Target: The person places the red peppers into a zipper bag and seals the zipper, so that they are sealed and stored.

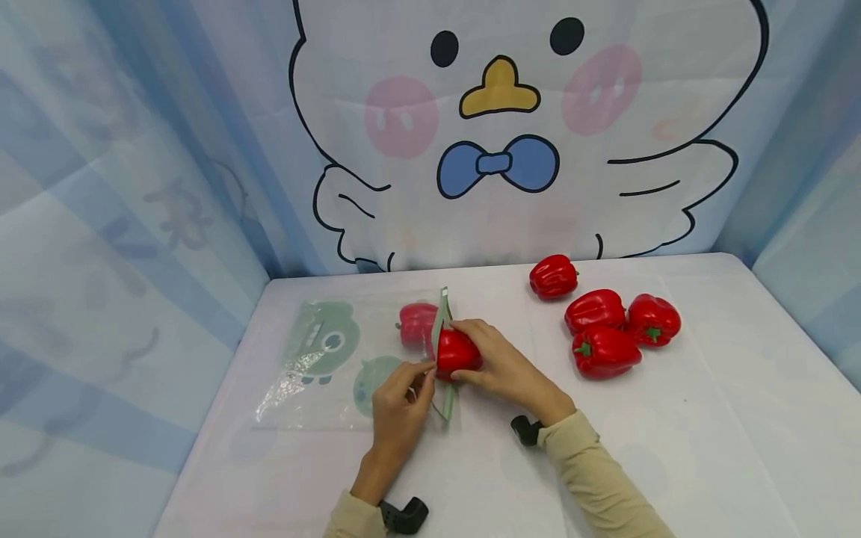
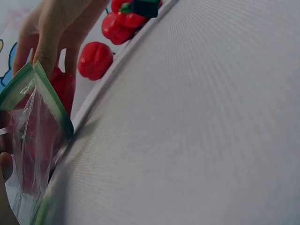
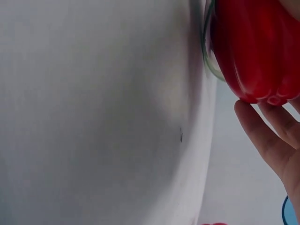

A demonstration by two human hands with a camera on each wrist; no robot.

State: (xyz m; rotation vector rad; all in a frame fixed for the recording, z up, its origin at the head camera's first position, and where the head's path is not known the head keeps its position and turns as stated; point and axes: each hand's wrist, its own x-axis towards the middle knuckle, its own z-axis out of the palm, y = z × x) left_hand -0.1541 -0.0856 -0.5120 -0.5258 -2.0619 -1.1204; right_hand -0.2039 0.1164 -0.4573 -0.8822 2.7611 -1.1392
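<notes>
A clear zip bag (image 1: 279, 396) printed with green cartoon figures lies flat on the table, its green-edged mouth (image 2: 55, 99) standing up and facing right. Inside it, near the mouth, sits one red bell pepper (image 1: 415, 323). My left hand (image 1: 397, 418) pinches the near side of the bag's mouth between thumb and fingers. With thumb and fingers spread around it, my right hand (image 1: 507, 366) holds another red bell pepper (image 1: 459, 357) partly inside the opening. In the right wrist view, fingertips touch the lower end of this pepper (image 3: 258, 51).
To the right on the white table (image 1: 726, 418), three red bell peppers sit close together, the front one (image 1: 605, 353) with its green stem showing. A further pepper (image 1: 554, 277) stands nearer the back edge. A cartoon-printed curtain (image 1: 498, 224) hangs behind the table.
</notes>
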